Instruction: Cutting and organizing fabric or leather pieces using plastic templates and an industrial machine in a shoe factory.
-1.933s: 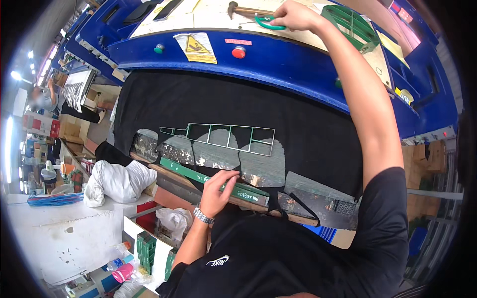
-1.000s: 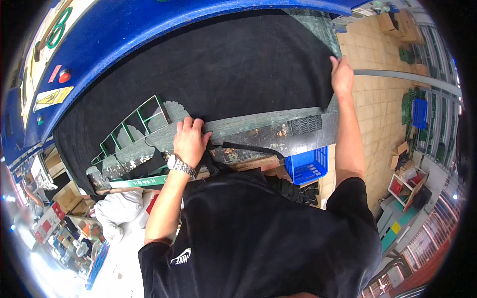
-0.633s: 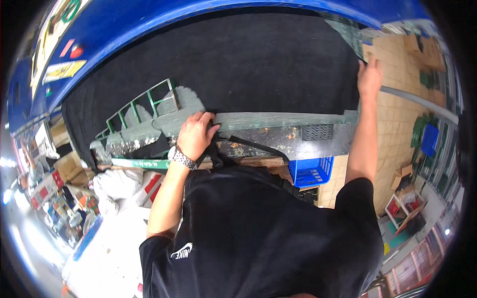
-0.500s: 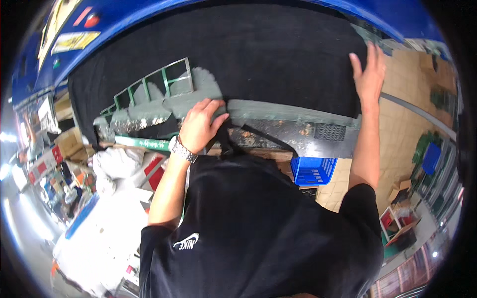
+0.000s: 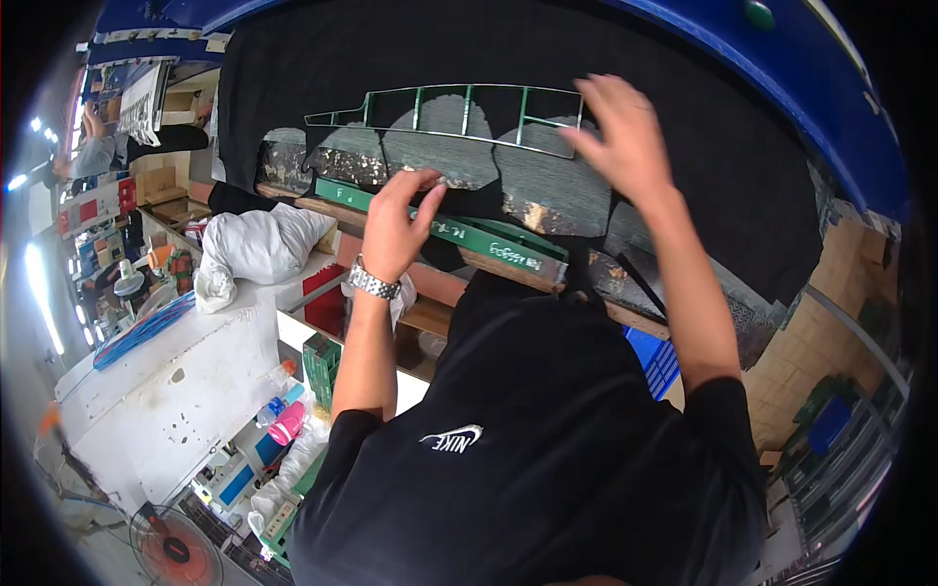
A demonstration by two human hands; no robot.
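A long cutting die [image 5: 466, 109], a green metal frame with crossbars and a narrow left end, lies on black fabric [image 5: 645, 59]. My right hand [image 5: 625, 142] is at its wide right end, fingers stretched and slightly blurred; the thumb overlaps the frame's end, and I cannot tell whether it presses on it. My left hand [image 5: 396, 225], with a metal watch on the wrist, hovers by the front edge of the worn grey board [image 5: 557, 181]. Its fingers are curved and apart from the thumb, with nothing seen between them. A second green die [image 5: 498, 248] lies along the front edge.
A blue machine beam [image 5: 723, 49] spans the far side. Rounded cut-outs in the fabric expose the board. To the left stand a white table [image 5: 166, 391] with a white bundle [image 5: 259, 249] and a fan [image 5: 176, 549]. A blue crate [image 5: 653, 361] sits below the front edge.
The view has turned. My right hand has come from the fabric's right end to the long die's wide end. My left hand stays near the front edge; more of the second die shows.
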